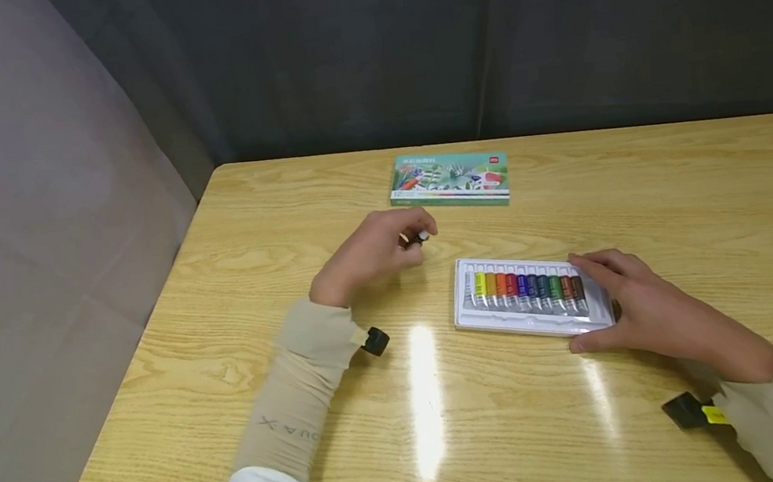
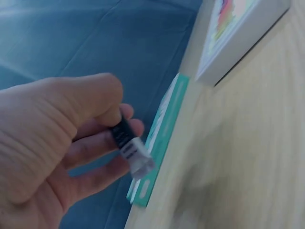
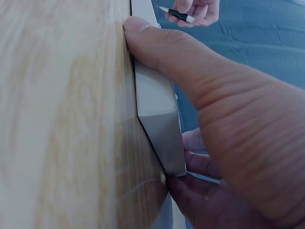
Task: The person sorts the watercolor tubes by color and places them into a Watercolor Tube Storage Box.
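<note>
My left hand [image 1: 375, 248] pinches a small black paint tube [image 2: 125, 137] between thumb and fingers, above the table and left of the tray. In the left wrist view its crimped silvery end sticks out past the fingers. A row of several coloured paint tubes [image 1: 523, 291], from white and yellow through red and blue to brown, lies in a white tray [image 1: 501, 326]. My right hand [image 1: 637, 307] grips the right end of this tray, the thumb along the near side and the fingers at the far corner. The tray lies flat on the table.
Behind the tray, a green paint box [image 1: 449, 181] with a printed plant picture lies flat near the table's far edge. The wooden table [image 1: 232, 383] ends at dark cloth [image 1: 353, 56] at the back and grey cloth [image 1: 39, 230] at the left.
</note>
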`<state>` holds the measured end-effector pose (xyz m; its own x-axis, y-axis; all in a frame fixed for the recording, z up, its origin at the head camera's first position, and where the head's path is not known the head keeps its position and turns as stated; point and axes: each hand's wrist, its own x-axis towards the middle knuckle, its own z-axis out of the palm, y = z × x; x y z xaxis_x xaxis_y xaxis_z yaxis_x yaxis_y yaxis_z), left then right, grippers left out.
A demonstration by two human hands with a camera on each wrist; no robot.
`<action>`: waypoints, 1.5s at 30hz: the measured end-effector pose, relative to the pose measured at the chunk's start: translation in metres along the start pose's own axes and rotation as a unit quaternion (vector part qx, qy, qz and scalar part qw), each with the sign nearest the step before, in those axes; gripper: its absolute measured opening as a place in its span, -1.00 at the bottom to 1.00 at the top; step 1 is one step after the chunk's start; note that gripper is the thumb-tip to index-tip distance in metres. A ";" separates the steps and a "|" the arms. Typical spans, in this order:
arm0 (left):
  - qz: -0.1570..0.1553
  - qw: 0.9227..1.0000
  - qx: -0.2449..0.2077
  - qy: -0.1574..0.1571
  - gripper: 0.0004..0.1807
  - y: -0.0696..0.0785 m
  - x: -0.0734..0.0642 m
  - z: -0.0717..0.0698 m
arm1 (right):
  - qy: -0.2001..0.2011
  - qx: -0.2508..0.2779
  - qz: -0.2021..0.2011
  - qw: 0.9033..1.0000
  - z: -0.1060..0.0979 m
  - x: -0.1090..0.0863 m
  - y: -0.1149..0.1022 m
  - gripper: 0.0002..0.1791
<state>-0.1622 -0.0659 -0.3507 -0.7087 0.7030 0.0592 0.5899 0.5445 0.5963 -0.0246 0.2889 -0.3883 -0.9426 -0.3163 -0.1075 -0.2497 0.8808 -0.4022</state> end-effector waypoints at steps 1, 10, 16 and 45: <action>0.007 1.000 0.007 0.004 -0.68 0.002 0.002 0.003 | -0.001 0.000 0.001 1.000 0.000 0.000 0.000 0.43; 0.049 0.998 0.015 0.019 -0.72 0.039 0.021 0.027 | -0.002 0.002 0.000 1.000 0.002 0.002 -0.002 0.44; 0.078 0.996 -0.035 0.008 -0.71 0.065 0.038 0.043 | 0.000 0.008 0.000 1.000 0.002 0.003 -0.005 0.44; -0.087 0.987 -0.132 -0.038 -0.79 0.114 0.076 0.106 | 0.032 0.033 0.006 0.999 0.004 0.010 -0.014 0.46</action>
<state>-0.1081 0.0983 -0.3629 -0.7529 0.6478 -0.1164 0.3338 0.5282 0.7807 -0.0298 0.2723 -0.3879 -0.9582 -0.2810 -0.0541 -0.2257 0.8584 -0.4607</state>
